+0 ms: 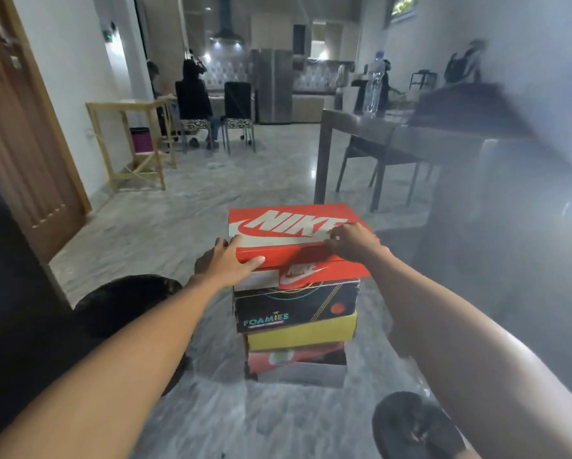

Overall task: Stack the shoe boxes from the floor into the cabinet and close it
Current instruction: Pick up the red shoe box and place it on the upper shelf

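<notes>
On the marbled floor (165, 226) a stack of shoe boxes stands, the red Nike box (287, 233) topmost above a black Foamies box (297, 306), its near corners gripped by the left hand (226, 260) and the right hand (352, 241), fingers curled over its lid edges.

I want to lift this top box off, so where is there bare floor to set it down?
Bare marble floor lies left of the stack, toward the wooden stand, and beyond the red Nike box. Near the dark table and chair legs on the right it is crowded; a slipper sits in front.
</notes>
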